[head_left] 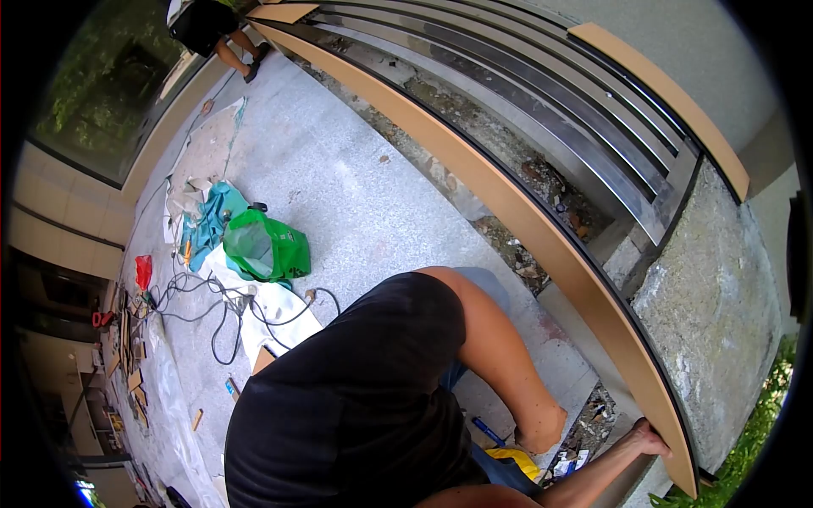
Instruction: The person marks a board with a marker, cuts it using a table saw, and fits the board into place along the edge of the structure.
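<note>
My right hand (648, 440) grips the near end of a long tan board (508, 190) with a black edge. The board runs along the front of a slatted metal frame (542, 93) on a concrete base and curves in the wide lens. My left hand (542, 427) is bent and fist-like, lower and to the left of the board; its fingers are mostly hidden, and I cannot make out what they hold. Beside it on the ground lie a blue pen-like tool (489, 432) and a yellow item (515, 461). My black sleeve (356, 381) covers much of the foreground.
A green bag (267, 245) stands on the grey paving among cloths (216, 212) and tangled black cable (224, 317). Another tan board (669, 93) lies along the frame's back. A person's legs (233, 55) show far off. Scattered wood pieces (131, 372) lie at left.
</note>
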Tool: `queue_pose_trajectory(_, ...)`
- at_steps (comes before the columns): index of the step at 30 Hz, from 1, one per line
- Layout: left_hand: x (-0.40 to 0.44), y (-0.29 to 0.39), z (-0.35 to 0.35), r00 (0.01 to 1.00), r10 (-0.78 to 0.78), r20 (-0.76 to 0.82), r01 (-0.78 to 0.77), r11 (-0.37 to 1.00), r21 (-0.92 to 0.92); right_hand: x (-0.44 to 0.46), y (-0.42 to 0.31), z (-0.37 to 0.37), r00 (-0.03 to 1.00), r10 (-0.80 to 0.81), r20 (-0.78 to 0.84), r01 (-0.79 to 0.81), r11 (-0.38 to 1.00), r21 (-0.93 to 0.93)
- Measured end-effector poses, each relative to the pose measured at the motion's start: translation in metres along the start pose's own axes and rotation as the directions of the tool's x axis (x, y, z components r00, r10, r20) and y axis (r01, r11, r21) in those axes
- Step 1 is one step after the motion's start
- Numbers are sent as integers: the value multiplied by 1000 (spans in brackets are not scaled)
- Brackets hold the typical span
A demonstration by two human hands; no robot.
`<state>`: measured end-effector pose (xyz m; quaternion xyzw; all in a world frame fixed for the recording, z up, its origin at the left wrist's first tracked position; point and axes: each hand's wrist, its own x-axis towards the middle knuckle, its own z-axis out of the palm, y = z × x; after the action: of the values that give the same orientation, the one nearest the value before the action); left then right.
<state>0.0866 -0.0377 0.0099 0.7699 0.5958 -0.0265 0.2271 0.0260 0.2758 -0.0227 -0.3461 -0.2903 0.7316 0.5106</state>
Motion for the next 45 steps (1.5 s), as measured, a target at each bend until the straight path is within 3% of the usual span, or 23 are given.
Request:
queue_pose_trajectory(25, -6, 0, -7, 999, -5, -47, 4, 1000, -28, -2, 0, 3, 1000, -23, -20, 22, 999, -32)
queue_pose_trajectory(28, -8, 0, 2, 998, -16, -65, 12, 998, -57, -21, -9, 8, 993, 103, 50, -103, 995, 2)
queue_pose_trajectory(32, -19, 3, -5, 988, -47, -146, 25, 989, -145, -36, -9, 14, 996, 65, 57, -68, 996, 60)
queue_pose_trajectory(33, -32, 0, -22, 995, -5, -98, -7, 993, -121, -38, -12, 14, 989, 75, 124, -83, 995, 58)
queue_pose_trajectory(34, -19, 0, 9, 986, -15, -165, -6, 992, -123, -23, -10, 5, 974, 55, 218, -60, 998, 14)
queue_pose_trajectory(35, -30, 2, -19, 994, -48, -94, 34, 988, -152, -29, -10, 11, 994, 39, 99, -50, 992, 113)
queue_pose_trajectory(37, -38, 0, -32, 993, -32, -110, 17, 991, -133, -5, 3, -7, 999, 11, 31, -16, 986, 164)
queue_pose_trajectory(40, -41, -5, -47, 993, 39, -109, -47, 996, -71, -11, 0, -2, 994, -20, 103, -6, 971, 240)
queue_pose_trajectory(45, -42, -3, -45, 997, -15, -77, 8, 996, -87, -17, -7, 5, 999, 41, 17, -44, 974, 223)
